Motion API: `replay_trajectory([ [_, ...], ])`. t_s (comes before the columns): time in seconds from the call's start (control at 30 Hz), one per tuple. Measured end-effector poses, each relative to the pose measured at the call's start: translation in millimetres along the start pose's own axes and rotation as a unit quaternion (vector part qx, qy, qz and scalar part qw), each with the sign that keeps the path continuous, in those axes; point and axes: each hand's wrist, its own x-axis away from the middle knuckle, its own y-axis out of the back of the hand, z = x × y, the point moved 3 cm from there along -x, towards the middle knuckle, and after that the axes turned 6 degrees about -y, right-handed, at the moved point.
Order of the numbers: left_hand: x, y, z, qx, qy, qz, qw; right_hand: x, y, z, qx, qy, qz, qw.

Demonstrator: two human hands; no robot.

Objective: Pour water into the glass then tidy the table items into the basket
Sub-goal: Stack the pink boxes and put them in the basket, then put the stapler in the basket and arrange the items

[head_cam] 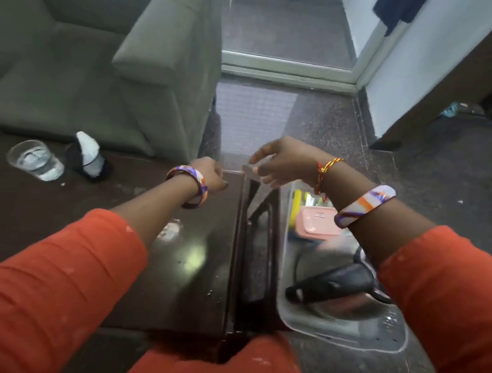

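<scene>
Basket (pixel 342 333) holds hairdryer (pixel 334 282), pink box (pixel 315 223).

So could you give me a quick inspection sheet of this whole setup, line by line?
Surface: dark glossy table, with glare and a few pale specks.
Job's things: glass holding water, at the table's far left; clear basket on the floor to the table's right, already holding a pink box, a yellow item and a black object.
Clutter: black-and-white bundle beside the glass; what it is cannot be told.
Hands: left hand closed at the table's far right corner; right hand open above the basket; whether either holds anything is blurred.
Cables: dark cord by the black object.
Surroundings: grey sofa, speckled floor, doorway.
</scene>
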Motion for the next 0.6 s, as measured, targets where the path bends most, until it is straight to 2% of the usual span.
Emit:
replay_trajectory([
  [0.1, 10, 19, 82, -0.015, 0.055, 0.006, 0.998, -22, -60, 35, -0.010, -0.002, 0.036, 0.999],
  [0.17, 17, 23, 139, -0.020, 0.101, 0.037, 0.994, -42, -107, 46, 0.001, -0.015, 0.065, 0.998],
  [0.3, 28, 8, 228, -0.003, 0.166, 0.088, 0.982, -89, -199, 39, -0.005, -0.085, 0.103, 0.991],
  [0.43, 22, -30, 267, 0.044, 0.136, 0.069, 0.987, -140, -280, 6, -0.060, -0.144, 0.040, 0.987],
  [0.53, 5, -63, 280, 0.097, 0.109, 0.052, 0.988, -166, -324, -8, -0.064, -0.142, -0.028, 0.987],
  [0.6, -3, -83, 285, 0.148, 0.117, 0.037, 0.981, -175, -341, -10, -0.095, -0.140, -0.034, 0.985],
])
